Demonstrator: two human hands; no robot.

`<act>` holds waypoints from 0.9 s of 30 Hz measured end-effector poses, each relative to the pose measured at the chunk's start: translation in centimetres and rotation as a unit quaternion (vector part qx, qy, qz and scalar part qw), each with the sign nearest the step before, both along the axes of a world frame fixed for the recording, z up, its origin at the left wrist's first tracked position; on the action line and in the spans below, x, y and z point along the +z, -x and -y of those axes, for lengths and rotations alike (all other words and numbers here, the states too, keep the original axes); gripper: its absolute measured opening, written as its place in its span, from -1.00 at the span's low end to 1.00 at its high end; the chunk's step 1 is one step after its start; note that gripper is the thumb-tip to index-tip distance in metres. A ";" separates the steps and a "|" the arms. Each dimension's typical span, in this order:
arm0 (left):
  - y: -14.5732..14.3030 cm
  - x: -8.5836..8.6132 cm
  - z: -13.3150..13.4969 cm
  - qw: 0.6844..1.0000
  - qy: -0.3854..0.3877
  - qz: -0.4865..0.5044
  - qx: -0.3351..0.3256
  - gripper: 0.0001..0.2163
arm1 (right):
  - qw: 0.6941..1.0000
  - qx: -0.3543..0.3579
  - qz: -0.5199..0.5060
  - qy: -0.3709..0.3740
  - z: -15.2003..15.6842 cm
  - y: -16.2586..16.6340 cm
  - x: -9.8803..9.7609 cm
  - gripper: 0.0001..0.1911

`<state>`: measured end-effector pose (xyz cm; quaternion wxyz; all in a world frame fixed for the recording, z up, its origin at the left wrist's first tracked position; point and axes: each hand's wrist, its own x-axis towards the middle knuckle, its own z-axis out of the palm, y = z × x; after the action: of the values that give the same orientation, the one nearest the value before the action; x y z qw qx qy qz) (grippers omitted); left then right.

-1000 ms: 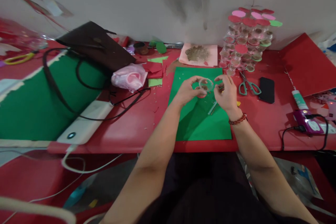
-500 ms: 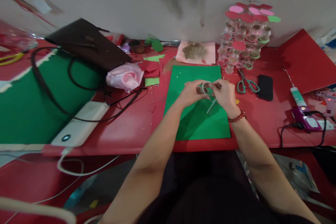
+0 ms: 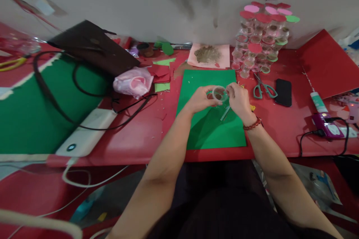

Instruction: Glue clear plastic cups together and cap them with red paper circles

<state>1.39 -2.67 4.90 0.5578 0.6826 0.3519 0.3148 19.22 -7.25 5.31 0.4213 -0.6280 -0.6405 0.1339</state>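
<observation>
Cup (image 3: 219, 93) is back to showing you its open mouth. Half a second ago you'd rolled it nearly edge-on, with both hands bunched tight around it, so it read as a thin ring. Now it's turned so the rim looks round again, much like it did a second ago. It's barely shifted otherwise and still sits up off the green sheet (image 3: 213, 134), just beyond the middle of it. My read is that it was just a quick flip in the fingers and the grip never let go, so you can see into the cup again.

Your left hand (image 3: 200, 99) comes in from the left, thumb and fingertips curled narrow around the cup's near-left side. There's something brownish tucked by those fingers, but it's too small to say what it is. Your right hand (image 3: 239, 101), the one with the bead bracelet (image 3: 252, 125), pinches the right side of the rim with its fingertips, the other fingers folded in. The two hands have eased apart a touch since the edge-on moment. Both wrists hang above the sheet and don't rest on it, and your forearms angle in from the bottom edge to meet at the cup.

A pale stick (image 3: 225, 113) lies on the sheet right under your right hand, not touched. The scissors (image 3: 263, 89) and phone (image 3: 283, 92) sit on the red table (image 3: 157, 134) off to the right, and the cup tower (image 3: 259, 41) stands behind them against the wall.
</observation>
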 end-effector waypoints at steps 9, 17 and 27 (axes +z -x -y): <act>0.3 -0.1 -0.6 0.996 -0.083 0.026 0.017 -0.55 | 0.999 0.020 -0.026 0.019 0.3 0.2 0.3 -0.76; 0.5 0.0 -0.7 0.997 -0.066 0.011 0.031 -0.56 | 0.993 -0.037 0.108 -0.001 0.2 0.2 -0.7 -0.81; 0.7 -0.3 -0.8 0.998 -0.016 0.062 0.011 -0.57 | 0.992 -0.097 0.065 0.039 0.5 -0.3 0.6 -0.72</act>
<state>0.67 -1.87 4.59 0.5643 0.6663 0.3192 0.3684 19.50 -7.77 5.92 0.3647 -0.7109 -0.5965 0.0762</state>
